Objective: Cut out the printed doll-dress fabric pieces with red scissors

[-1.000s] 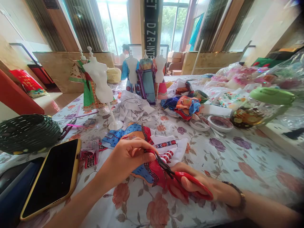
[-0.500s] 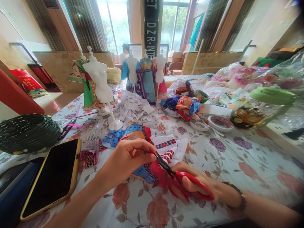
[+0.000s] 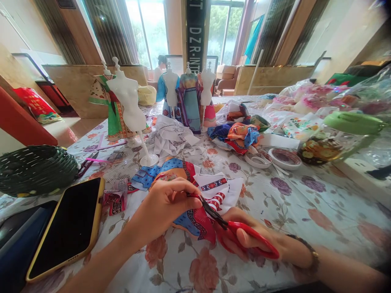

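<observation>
Red-handled scissors (image 3: 253,236) with dark blades are gripped in my right hand (image 3: 244,232), fingers through the handles and blades pointing up and left. My left hand (image 3: 174,199) is closed in a pinch on a small red fabric piece (image 3: 194,195), right at the blade tips; most of that piece is hidden by the fingers. Beneath both hands lies patterned cloth (image 3: 195,221) in blue, red and orange. White fabric with red-and-navy printed bands (image 3: 214,184) is spread just beyond the blades.
A phone (image 3: 65,228) and a dark woven basket (image 3: 36,171) are at left. White dress-form mannequins (image 3: 128,101), white scraps (image 3: 172,136) and bundled colourful cloth (image 3: 235,134) stand or lie farther back. Tape rolls (image 3: 285,158) and a green-lidded jar (image 3: 324,146) are at right.
The scissors and my right hand have shifted slightly right and down. My left hand keeps its pinch in nearly the same spot.
</observation>
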Available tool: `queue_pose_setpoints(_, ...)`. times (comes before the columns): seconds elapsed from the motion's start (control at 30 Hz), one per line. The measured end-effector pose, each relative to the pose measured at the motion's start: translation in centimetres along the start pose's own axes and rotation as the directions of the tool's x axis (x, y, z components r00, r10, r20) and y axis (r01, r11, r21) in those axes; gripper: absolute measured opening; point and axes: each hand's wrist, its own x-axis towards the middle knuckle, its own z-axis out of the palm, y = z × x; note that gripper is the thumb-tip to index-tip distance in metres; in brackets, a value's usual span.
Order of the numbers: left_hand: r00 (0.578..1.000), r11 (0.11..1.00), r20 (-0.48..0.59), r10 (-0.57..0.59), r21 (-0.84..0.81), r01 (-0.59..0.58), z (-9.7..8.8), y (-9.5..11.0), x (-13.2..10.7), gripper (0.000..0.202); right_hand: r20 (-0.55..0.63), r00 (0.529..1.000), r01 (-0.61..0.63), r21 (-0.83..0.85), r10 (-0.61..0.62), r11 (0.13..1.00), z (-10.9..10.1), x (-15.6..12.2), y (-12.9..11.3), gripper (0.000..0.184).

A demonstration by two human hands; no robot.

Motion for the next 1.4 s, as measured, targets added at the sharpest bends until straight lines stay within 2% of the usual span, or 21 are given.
queue_pose_setpoints(0.1, 1.000, 1.000, -0.003, 0.011, -0.014, -0.012, 0.0, 0.2, 0.0, 0.011, 0.006, 1.000, -0.012, 0.014, 0.012, 1.000, -0.2, 0.2, 0.6, 0.070)
queue_pose_setpoints(0.43, 0.994, 0.994, -0.026, 0.110, 0.005, -0.110, 0.1, 0.4, -0.1, 0.009, 0.070, 0.995, 0.058, 0.120, -0.066, 0.991, -0.8, 1.0, 3.0, 0.068)
queue_pose_setpoints(0.63, 0.993, 0.993, -0.032, 0.115, -0.006, -0.116, 0.2, 0.4, -0.1, 0.009, 0.048, 0.997, 0.058, 0.113, -0.064, 0.992, -0.7, 0.9, 2.9, 0.068)
queue_pose_setpoints(0.87, 0.989, 0.990, -0.043, 0.138, -0.024, -0.139, 0.3, 0.4, -0.1, 0.012, 0.032, 0.996, 0.075, 0.142, -0.081, 0.987, -0.8, 0.9, 3.2, 0.056)
queue_pose_setpoints(1.2, 0.988, 0.986, -0.070, 0.141, -0.078, -0.146, 0.2, 0.4, 0.0, 0.011, 0.051, 0.996, 0.062, 0.159, -0.070, 0.985, -0.6, 0.9, 3.1, 0.049)
queue_pose_setpoints(1.4, 0.981, 0.982, -0.092, 0.168, -0.074, -0.175, 0.2, 0.3, 0.0, 0.012, 0.060, 0.994, 0.085, 0.159, -0.096, 0.984, -0.7, 1.1, 3.4, 0.054)
